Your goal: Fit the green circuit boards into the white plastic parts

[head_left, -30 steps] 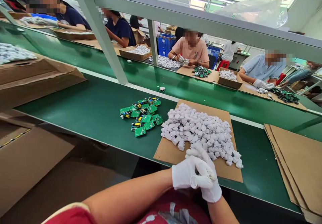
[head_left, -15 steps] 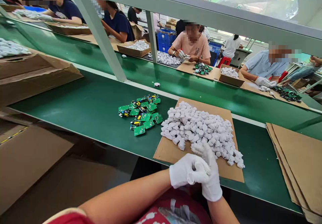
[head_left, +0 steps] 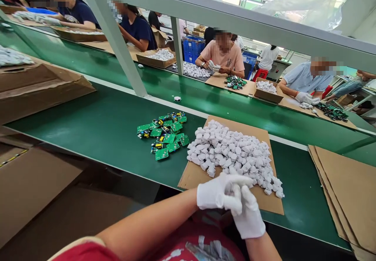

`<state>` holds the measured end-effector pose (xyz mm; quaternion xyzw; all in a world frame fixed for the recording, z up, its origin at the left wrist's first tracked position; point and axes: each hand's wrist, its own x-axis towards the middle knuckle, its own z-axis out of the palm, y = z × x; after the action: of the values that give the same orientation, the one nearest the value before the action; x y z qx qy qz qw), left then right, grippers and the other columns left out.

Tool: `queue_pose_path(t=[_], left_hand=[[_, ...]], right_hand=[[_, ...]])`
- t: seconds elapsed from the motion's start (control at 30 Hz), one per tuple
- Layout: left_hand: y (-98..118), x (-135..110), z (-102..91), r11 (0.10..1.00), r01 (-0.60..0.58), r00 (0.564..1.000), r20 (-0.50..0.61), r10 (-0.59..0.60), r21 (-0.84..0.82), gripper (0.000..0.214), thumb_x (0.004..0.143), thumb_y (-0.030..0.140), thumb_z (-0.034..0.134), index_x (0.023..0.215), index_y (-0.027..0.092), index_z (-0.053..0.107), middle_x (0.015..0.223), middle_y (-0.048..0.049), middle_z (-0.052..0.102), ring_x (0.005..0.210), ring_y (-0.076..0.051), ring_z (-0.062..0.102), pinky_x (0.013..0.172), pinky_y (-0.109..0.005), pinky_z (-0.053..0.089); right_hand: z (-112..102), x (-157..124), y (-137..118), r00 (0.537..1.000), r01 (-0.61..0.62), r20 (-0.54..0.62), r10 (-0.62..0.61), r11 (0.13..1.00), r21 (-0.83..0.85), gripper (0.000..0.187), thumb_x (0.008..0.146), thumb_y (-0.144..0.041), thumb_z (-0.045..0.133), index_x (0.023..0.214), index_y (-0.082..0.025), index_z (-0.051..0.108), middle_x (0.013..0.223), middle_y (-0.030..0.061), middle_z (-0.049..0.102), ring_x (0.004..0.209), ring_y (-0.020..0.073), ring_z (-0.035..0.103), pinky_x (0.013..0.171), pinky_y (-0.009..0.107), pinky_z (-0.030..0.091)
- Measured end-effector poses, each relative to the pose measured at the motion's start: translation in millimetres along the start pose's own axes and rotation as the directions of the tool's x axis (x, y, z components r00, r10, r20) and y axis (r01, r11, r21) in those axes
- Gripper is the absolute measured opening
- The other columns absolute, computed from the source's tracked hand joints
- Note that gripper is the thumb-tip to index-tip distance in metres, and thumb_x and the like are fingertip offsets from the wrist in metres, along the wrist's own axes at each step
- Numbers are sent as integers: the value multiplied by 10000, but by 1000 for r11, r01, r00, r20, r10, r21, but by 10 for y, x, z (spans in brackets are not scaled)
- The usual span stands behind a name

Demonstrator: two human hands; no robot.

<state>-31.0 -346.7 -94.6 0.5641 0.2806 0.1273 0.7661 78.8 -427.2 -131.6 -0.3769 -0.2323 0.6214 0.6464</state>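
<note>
My left hand, in a white glove, meets my right hand, gloved likewise, just over the near edge of a cardboard sheet. The left fingers reach across to the right, with the thumb bent beneath them. My right fingers are curled up against the left ones. Whatever lies between the hands is hidden by the gloves. Right beyond them a heap of small white wrapped pieces covers much of the cardboard. To its left lies a loose cluster of green circuit boards with yellow and black components.
A green conveyor belt runs behind a pale rail and carries a small white piece. Grey frame posts rise there. Cardboard sheets lie at right, an open carton at left. Several co-workers sit across the belt.
My left fingers have stretched further over to the right, and my right hand has lowered and turned. The white piece on the belt has shifted slightly left in view.
</note>
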Motion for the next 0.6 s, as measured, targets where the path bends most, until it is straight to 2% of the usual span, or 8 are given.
queue_pose_path(t=[0.07, 0.13, 0.2, 0.27, 0.3, 0.4, 0.5, 0.6], left_hand=[[-69, 43, 29, 987, -115, 988, -117, 101, -115, 724, 623, 500, 687, 1223, 159, 467, 558, 31, 547, 461, -111, 520, 426, -203, 348], [-156, 86, 44, 961, -238, 930, -318, 184, -140, 671, 703, 486, 620, 1236, 131, 422, 641, 10, 556, 521, -98, 525, 472, -200, 360], [-230, 120, 56, 947, -313, 866, -432, 252, -74, 626, 706, 405, 648, 1226, 139, 425, 830, -44, 589, 706, -122, 567, 623, -231, 427], [-276, 142, 80, 923, -382, 826, -465, 319, -44, 651, 665, 335, 691, 1235, 167, 425, 1066, -91, 560, 949, -173, 550, 830, -288, 425], [-289, 147, 98, 912, -406, 822, -461, 333, -65, 665, 649, 315, 697, 1240, 178, 425, 1149, -101, 530, 1035, -196, 521, 906, -315, 396], [-310, 138, 150, 897, -405, 866, -388, 315, -176, 588, 641, 288, 671, 1183, 161, 483, 1147, -112, 552, 1063, -222, 518, 970, -360, 359], [-305, 88, 123, 908, -387, 884, -344, 316, -160, 507, 638, 273, 662, 1108, 134, 533, 1041, -108, 607, 969, -218, 564, 916, -364, 403], [-188, -36, -96, 910, -404, 828, -386, 406, 93, 501, 668, 275, 654, 1136, 142, 534, 1042, -100, 612, 949, -214, 569, 873, -349, 429]], right_hand=[[-42, 37, -122, 988, 141, -57, -146, 986, -84, 505, 809, -487, 515, 1252, -246, 504, 1247, 89, 563, 1134, 264, 524, 963, 461, 411], [-63, 57, -210, 945, 269, -111, -306, 926, -264, 462, 804, -450, 548, 1215, -241, 532, 1209, 81, 584, 1107, 252, 532, 946, 436, 420], [-49, 65, -232, 929, 273, -113, -352, 859, -433, 435, 766, -434, 606, 1141, -213, 588, 1046, 77, 652, 929, 227, 601, 820, 379, 486], [-4, 67, -178, 959, 195, -74, -272, 828, -525, 407, 714, -445, 657, 1022, -178, 647, 786, 53, 675, 647, 172, 597, 605, 306, 501], [21, 67, -127, 977, 147, -49, -206, 826, -545, 386, 697, -455, 669, 951, -163, 667, 658, 30, 647, 526, 141, 549, 512, 276, 470], [54, 66, 65, 1000, 28, 12, -26, 835, -549, 375, 692, -496, 657, 824, -146, 669, 427, -31, 500, 352, 92, 405, 378, 239, 362], [-4, 84, 202, 997, 0, 69, 44, 844, -536, 417, 697, -534, 637, 860, -151, 654, 433, -14, 516, 361, 109, 424, 365, 239, 344], [-114, 124, 231, 983, 79, 183, 14, 866, -493, 548, 711, -620, 559, 993, -155, 626, 573, 48, 613, 421, 121, 458, 360, 228, 333]])
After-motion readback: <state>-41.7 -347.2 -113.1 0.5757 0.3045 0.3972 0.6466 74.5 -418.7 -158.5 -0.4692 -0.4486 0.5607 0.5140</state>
